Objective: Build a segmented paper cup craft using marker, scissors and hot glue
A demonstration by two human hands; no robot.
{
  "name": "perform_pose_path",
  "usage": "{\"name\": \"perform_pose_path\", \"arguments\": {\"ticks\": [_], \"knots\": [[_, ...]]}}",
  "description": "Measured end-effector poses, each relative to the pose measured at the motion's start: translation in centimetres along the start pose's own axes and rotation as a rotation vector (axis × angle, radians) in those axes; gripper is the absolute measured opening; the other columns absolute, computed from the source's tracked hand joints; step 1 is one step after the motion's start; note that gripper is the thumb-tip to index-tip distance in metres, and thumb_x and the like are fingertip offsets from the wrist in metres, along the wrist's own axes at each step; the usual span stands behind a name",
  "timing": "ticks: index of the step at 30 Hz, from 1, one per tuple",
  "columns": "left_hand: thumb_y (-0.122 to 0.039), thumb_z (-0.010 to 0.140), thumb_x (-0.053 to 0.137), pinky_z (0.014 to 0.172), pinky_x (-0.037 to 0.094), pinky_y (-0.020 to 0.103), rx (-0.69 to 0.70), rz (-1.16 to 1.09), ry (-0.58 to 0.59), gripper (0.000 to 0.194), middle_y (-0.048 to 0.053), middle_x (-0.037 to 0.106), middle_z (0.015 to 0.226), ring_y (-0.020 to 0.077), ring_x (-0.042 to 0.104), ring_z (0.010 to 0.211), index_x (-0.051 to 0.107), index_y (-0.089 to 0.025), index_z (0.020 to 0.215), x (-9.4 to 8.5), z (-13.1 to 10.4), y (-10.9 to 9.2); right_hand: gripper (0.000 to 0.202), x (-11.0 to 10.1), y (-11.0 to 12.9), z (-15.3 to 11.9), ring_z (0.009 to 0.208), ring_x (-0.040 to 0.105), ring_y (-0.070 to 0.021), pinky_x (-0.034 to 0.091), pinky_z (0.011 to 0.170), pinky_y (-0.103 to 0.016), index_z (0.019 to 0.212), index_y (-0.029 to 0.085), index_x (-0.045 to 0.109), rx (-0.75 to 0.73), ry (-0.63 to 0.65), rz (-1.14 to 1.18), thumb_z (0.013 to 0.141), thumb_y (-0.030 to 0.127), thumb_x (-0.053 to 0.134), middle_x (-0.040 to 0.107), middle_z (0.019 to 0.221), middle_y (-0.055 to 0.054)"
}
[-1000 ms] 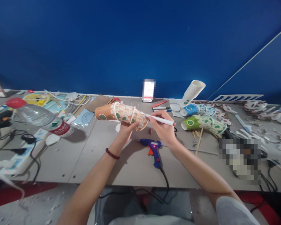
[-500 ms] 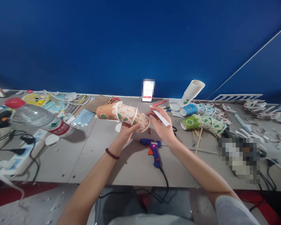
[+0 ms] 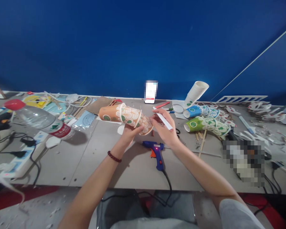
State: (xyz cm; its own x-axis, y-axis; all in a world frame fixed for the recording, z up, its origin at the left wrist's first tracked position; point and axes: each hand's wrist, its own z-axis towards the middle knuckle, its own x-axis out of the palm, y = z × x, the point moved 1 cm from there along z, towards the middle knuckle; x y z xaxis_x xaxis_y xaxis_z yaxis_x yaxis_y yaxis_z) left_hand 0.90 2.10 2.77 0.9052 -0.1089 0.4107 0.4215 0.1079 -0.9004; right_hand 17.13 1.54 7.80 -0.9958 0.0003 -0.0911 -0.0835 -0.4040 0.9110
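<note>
My left hand (image 3: 131, 133) is closed round a row of joined orange paper cups (image 3: 131, 116) with a scalloped white pattern and green marks, held sideways above the table. Between the fingers of my right hand (image 3: 165, 128) is a white marker (image 3: 165, 121) with a reddish end; its tip points toward the open end of the cups, and I cannot tell whether it touches them. Below both hands lies a blue glue gun (image 3: 157, 152) with an orange trigger and a lit red light. A small reddish-brown cap (image 3: 153, 133) rests just behind it.
Blue patterned cups (image 3: 197, 111) and green ones (image 3: 202, 123) lie to the right, by a leaning stack of white cups (image 3: 196, 92). A phone (image 3: 150, 92) stands against the blue wall. On the left are a tilted bottle (image 3: 43, 119) and a power strip (image 3: 30, 156) with cords.
The orange cups have turned slightly in my left hand and shifted a little to the right. My right hand with the marker has barely moved.
</note>
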Motion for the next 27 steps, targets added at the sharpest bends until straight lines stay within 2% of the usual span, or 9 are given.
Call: {"name": "perform_pose_path", "arguments": {"ticks": [10, 19, 27], "knots": [[-0.032, 0.060, 0.087, 0.106, 0.046, 0.049, -0.004, 0.018, 0.014, 0.062, 0.008, 0.070, 0.117, 0.0311, 0.063, 0.116, 0.065, -0.023, 0.117, 0.13, -0.11, -0.11, 0.021, 0.07, 0.42, -0.02, 0.079, 0.064, -0.0149, 0.054, 0.079, -0.032, 0.102, 0.024, 0.061, 0.026, -0.006, -0.042, 0.082, 0.025, 0.064, 0.065, 0.083, 0.000], [-0.031, 0.064, 0.085, 0.106, 0.046, 0.048, -0.007, 0.014, 0.037, 0.059, 0.007, 0.070, 0.117, 0.0290, 0.064, 0.115, 0.064, -0.024, 0.118, 0.26, -0.19, -0.08, 0.021, 0.20, 0.20, -0.31, 0.078, 0.063, -0.0158, 0.056, 0.068, -0.030, 0.103, 0.024, 0.062, 0.059, 0.006, -0.027, 0.083, 0.030, 0.064, 0.065, 0.087, -0.001], [-0.029, 0.063, 0.086, 0.106, 0.045, 0.046, -0.034, -0.007, 0.029, 0.059, 0.008, 0.070, 0.117, 0.0286, 0.062, 0.117, 0.064, -0.023, 0.117, 0.44, -0.37, -0.11, 0.022, 0.24, -0.06, -0.37, 0.079, 0.062, -0.0153, 0.055, 0.068, -0.029, 0.105, 0.024, 0.060, 0.045, -0.007, -0.032, 0.084, 0.029, 0.062, 0.064, 0.088, -0.001]]}}
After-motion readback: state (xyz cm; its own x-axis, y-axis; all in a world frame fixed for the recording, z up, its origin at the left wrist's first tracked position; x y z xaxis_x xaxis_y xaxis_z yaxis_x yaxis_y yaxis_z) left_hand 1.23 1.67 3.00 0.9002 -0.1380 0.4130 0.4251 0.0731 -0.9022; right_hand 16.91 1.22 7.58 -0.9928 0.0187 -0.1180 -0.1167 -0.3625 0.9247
